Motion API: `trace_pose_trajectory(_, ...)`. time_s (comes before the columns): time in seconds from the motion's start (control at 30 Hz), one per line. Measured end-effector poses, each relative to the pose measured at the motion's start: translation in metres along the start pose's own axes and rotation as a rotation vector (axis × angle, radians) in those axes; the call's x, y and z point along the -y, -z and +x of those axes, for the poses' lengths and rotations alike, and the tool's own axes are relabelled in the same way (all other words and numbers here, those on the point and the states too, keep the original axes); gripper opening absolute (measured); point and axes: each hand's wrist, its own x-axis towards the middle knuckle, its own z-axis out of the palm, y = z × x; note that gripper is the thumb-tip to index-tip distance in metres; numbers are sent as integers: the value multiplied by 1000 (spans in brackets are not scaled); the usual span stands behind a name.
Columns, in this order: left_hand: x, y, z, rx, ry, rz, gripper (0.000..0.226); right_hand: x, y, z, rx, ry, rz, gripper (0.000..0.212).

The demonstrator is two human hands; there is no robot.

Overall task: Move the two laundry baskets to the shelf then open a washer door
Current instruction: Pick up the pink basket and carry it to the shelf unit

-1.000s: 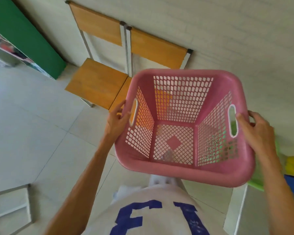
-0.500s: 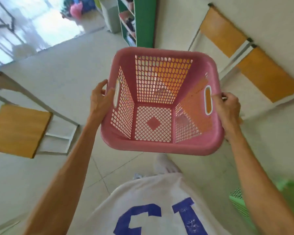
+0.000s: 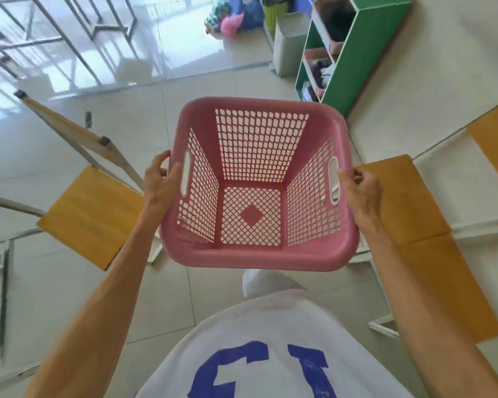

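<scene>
An empty pink laundry basket [image 3: 259, 255] with lattice walls is held level in front of my chest, above the tiled floor. My left hand [image 3: 157, 182] grips its left handle slot, and my right hand [image 3: 358, 188] grips its right handle slot. A green shelf [image 3: 352, 50] stands ahead at the upper right, with pink baskets of laundry in its compartments. No second loose basket and no washer are in view.
A wooden chair [image 3: 91, 214] stands close on my left, and two joined wooden chairs [image 3: 408, 202] stand on my right along the white wall. A grey bin [image 3: 289, 44] sits left of the shelf. Bags [image 3: 233, 17] lie further back near metal railings.
The view has swung left with the basket still held in both hands. The wall-side chairs slid to the right, the green basket left the view, and the green shelf now lies ahead.
</scene>
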Motion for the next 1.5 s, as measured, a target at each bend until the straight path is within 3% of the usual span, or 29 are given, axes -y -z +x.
trace_pose_trajectory(0.17, -24, 2, 94, -52, 19, 17, 48, 60, -47, 80, 6, 3, 13, 41)
trace_pose_trajectory(0.37, -52, -14, 208, 4, -21, 12, 48, 101, -82, 160, -33, -24, 31, 43)
trace_pose_trajectory(0.53, -79, -54, 321, 139, -51, 9, 50, 127, -102, 216, -124, -74, 92, 21)
trace_pose_trajectory(0.8, -175, -147, 489, 483, -204, 103, 53, 165, -113, 270, -439, -279, 147, 22)
trace_pose_trajectory(0.97, -236, -247, 543, 735, -298, 216, 57, 142, -106, 274, -548, -517, 171, 19)
trace_pose_trajectory(1.2, -283, -412, 554, 1047, -594, 435, 44, 76, -87, 292, -674, -744, 191, 27)
trace_pose_trajectory(1.5, -299, -588, 589, 1262, -693, 739, 54, -8, -63, 405, -562, -998, 232, 24)
